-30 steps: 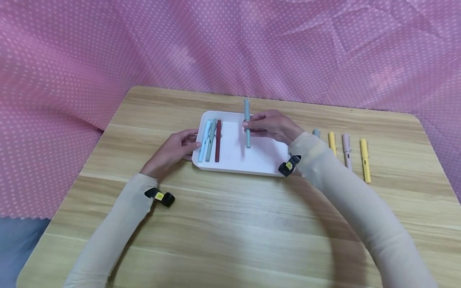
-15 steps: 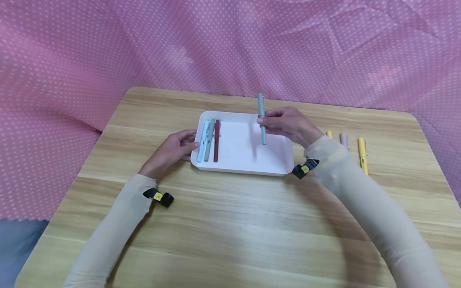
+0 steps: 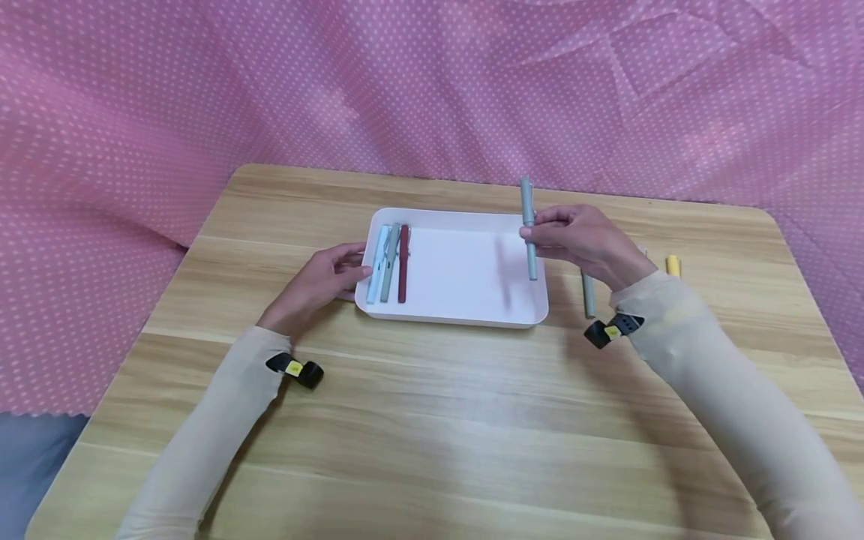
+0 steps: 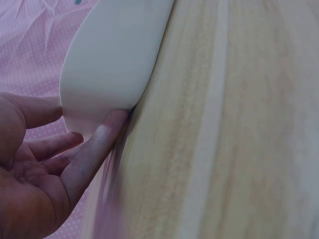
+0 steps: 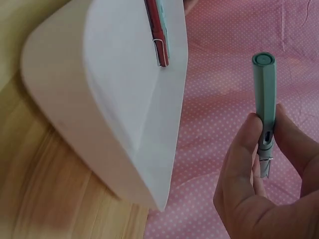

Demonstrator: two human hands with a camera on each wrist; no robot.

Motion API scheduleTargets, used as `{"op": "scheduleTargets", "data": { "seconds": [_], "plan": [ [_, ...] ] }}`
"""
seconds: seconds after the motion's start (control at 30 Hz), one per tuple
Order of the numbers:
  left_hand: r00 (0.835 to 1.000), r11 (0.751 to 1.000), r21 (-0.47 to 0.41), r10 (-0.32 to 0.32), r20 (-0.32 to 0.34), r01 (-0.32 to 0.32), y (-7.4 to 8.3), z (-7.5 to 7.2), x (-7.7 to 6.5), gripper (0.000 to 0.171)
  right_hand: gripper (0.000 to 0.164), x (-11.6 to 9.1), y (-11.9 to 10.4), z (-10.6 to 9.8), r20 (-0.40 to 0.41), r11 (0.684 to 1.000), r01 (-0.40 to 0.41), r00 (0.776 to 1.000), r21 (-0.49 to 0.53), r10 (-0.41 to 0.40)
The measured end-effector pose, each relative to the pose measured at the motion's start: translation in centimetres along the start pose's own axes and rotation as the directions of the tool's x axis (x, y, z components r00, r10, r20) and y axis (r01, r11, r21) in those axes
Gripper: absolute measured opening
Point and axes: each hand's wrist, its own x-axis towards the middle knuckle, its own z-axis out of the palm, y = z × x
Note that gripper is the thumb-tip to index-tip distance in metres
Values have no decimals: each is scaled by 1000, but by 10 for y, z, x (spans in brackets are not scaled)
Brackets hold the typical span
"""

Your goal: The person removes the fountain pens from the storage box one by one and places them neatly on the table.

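The white tray [image 3: 466, 277] lies on the table, with a light blue pen [image 3: 376, 270], a grey-green pen [image 3: 389, 268] and a dark red pen [image 3: 403, 266] side by side at its left end. At that end, my left hand [image 3: 320, 281] holds the tray's side, thumb at the rim and fingers against the outer wall. Above the tray's right edge, my right hand [image 3: 590, 240] pinches a grey-green capped pen [image 3: 526, 201] between thumb and fingers. The right wrist view shows that pen [image 5: 265, 92] end-on, apart from the tray.
Right of the tray lie another grey-green pen [image 3: 589, 294] and a yellow pen [image 3: 673, 265], both partly hidden by my right arm. A pink dotted cloth [image 3: 432, 90] hangs behind the wooden table [image 3: 418, 420].
My right hand has moved right with the grey-green pen, from over the tray's middle to its right edge. The left hand and tray stay nearly still.
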Motion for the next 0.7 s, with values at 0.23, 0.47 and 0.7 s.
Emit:
{"op": "scheduleTargets", "data": {
  "seconds": [0.23, 0.47, 0.7],
  "plan": [
    [1000, 1000, 17, 11, -12, -11, 0, 1, -1, 59, 51, -23, 11, -16, -38, 998, 18, 999, -66, -20],
    [1000, 1000, 12, 8, -13, -8, 3, 2, -2, 59, 56, -45, 28, -30, -75, 992, 0, 997, -124, -9],
    [1000, 1000, 28, 2, -10, -1, 1, 1, -1, 59, 59, -66, 52, -42, -70, 974, -63, 996, -218, 49]
  ]
}}
